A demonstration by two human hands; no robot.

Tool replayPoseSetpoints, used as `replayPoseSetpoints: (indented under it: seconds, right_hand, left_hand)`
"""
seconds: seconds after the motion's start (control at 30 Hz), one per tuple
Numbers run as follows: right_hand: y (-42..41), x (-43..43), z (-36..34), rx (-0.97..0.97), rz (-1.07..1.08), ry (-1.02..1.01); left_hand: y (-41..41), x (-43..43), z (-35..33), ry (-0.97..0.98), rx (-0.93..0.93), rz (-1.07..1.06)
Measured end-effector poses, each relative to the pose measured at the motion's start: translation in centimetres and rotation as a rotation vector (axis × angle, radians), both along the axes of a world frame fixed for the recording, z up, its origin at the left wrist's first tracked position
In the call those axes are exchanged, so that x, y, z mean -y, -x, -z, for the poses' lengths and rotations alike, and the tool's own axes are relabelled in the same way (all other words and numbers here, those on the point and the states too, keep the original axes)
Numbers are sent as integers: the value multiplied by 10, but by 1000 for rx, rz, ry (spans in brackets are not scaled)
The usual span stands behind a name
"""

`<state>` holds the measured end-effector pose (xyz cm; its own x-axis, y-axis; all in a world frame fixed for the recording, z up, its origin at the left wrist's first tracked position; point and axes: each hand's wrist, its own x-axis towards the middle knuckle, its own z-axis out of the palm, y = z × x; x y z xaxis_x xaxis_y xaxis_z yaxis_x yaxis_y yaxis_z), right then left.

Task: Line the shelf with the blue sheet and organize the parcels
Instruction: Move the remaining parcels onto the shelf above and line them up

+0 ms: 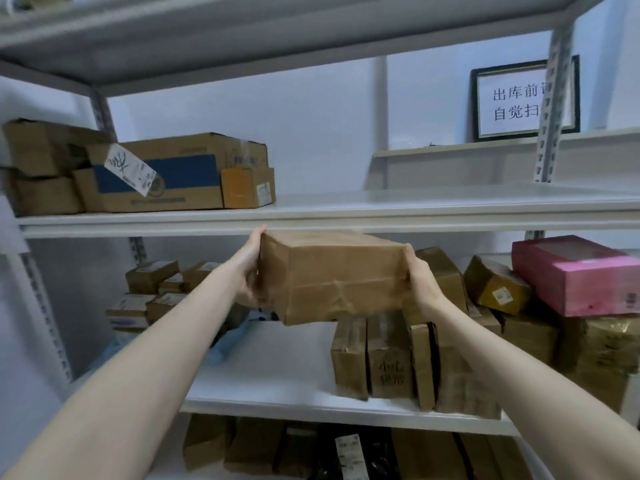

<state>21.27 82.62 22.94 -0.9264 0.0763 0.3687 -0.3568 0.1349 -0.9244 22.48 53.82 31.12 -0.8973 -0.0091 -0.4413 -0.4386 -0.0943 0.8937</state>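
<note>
A brown taped cardboard parcel (332,275) is held in the air between both hands, just below the front edge of the upper white shelf (415,206). My left hand (249,268) grips its left end, thumb up along the side. My right hand (420,278) grips its right end. Under the parcel lies the middle shelf (277,372). A bit of blue sheet (221,348) shows behind my left forearm on that shelf, mostly hidden.
Brown boxes (166,174) fill the upper shelf's left end. On the middle shelf stand small parcels (152,289) at left, upright boxes (388,358) and a pink box (578,275) at right. More parcels (311,452) sit below. A framed sign (519,98) leans at the back right.
</note>
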Motion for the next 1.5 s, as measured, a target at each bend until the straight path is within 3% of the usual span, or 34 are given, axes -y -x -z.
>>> replayPoseSetpoints:
  seconds: [0.07, 0.17, 0.23, 0.33, 0.5, 0.6, 0.73, 0.87, 1.07, 1.3, 1.5]
  right_hand:
    - [-9, -3, -4, -71, 36, -79]
    - [-17, -8, -14, -180, 106, -14]
    - [-22, -10, -21, -238, 117, 26]
    - [-25, -7, -34, -278, 117, 97]
    - [-10, -3, -35, -260, 120, 111]
    - [1, 3, -30, -235, 180, -18]
    - [4, 17, -41, -420, 220, -185]
    - [14, 34, -72, -528, 357, -492]
    - [36, 60, -90, -631, 439, -810]
    - [72, 90, -111, -547, 476, -768]
    - [102, 122, -142, -361, 385, -796]
  left_hand:
    - [-10, 6, -15, 100, -13, 146]
    - [-19, 3, -39, 241, -86, 337]
    - [-26, -4, -56, 282, -182, 355]
    - [-31, -12, -85, 340, -303, 238]
    - [-24, -13, -120, 162, -435, 14]
    - [-20, -16, -138, 38, -570, -115]
    - [2, -16, -150, -32, -714, -366]
    - [24, -19, -150, 226, -868, -528]
    - [82, -27, -140, 483, -927, -545]
    - [128, -43, -122, 890, -1030, -590]
    - [146, -31, -120, 1006, -956, -508]
